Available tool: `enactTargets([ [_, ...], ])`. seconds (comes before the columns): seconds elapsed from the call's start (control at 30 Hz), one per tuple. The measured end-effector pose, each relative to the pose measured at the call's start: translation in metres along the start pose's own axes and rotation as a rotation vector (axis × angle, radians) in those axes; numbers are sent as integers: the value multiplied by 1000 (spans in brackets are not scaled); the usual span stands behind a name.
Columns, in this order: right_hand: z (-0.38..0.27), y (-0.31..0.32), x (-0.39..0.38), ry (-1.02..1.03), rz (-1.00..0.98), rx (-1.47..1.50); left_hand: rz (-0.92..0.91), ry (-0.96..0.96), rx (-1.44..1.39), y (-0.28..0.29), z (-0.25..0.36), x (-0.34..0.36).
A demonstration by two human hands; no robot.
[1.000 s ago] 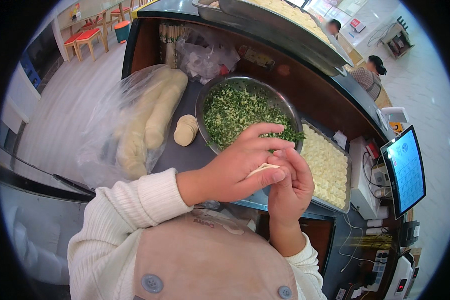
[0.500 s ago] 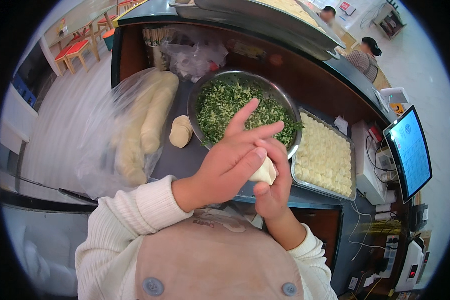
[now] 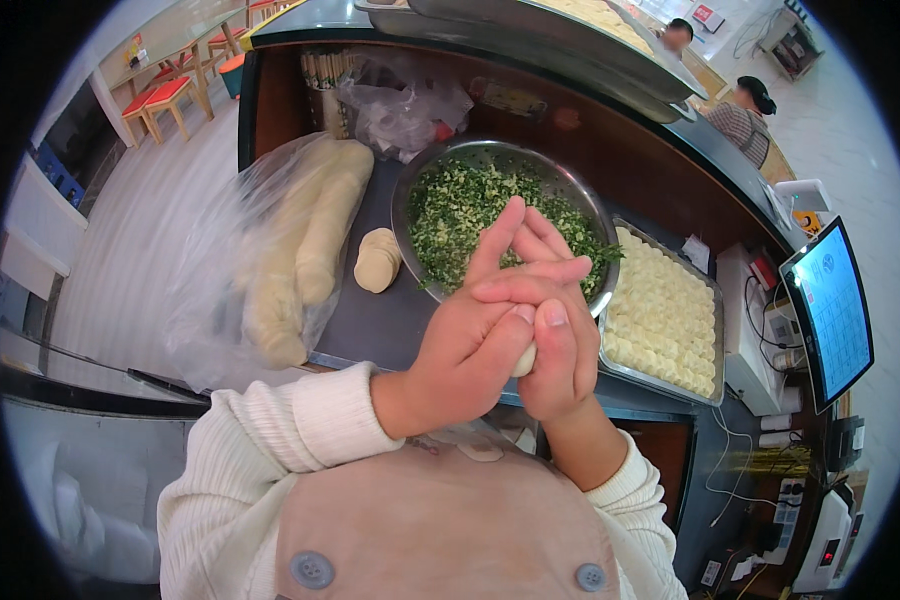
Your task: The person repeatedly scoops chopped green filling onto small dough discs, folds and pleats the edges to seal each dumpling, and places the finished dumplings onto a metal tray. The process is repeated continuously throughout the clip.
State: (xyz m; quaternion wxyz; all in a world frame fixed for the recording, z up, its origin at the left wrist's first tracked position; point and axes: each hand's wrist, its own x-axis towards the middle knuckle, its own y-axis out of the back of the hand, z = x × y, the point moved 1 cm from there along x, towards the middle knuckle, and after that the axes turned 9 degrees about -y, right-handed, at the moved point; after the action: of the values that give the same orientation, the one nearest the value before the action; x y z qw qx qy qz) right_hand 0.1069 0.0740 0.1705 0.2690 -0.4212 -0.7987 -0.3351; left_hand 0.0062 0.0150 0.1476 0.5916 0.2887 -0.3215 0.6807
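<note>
Pressed together in front of the bowl, my left hand (image 3: 475,340) and my right hand (image 3: 560,350) close round a dumpling (image 3: 525,360). Only a small pale bit of its dough shows below my thumbs; the rest is hidden. Both thumbs lie side by side on top, and some fingers cross and point away from me. Just beyond them stands a steel bowl (image 3: 406,235) of chopped green and yellow filling (image 3: 470,205). A small stack of round dough wrappers (image 3: 378,261) lies left of the bowl. To the right, a metal tray (image 3: 660,393) carries rows of dumplings (image 3: 660,320).
Long dough rolls (image 3: 330,215) lie under a clear plastic bag (image 3: 205,290) at the left. Metal trays (image 3: 560,45) sit on the raised counter (image 3: 315,22) behind. A monitor (image 3: 827,310) stands at the right near cables. Two people sit beyond the counter.
My hands have come together and my right fingers have folded over, covering most of the dumpling that showed before. The whole view has shifted slightly.
</note>
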Motion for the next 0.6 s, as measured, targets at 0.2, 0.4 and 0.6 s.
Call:
enactTargets([
  [0.2,7,-7,-1,17,45,-18,109,139,-192,-2,-3,-5],
  [0.4,16,-9,-19,-221,-150,142,-31,-15,248,11,-7,-3],
  [0.6,25,-4,-40,-808,85,1091,-366,-201,769,40,-25,-4],
])
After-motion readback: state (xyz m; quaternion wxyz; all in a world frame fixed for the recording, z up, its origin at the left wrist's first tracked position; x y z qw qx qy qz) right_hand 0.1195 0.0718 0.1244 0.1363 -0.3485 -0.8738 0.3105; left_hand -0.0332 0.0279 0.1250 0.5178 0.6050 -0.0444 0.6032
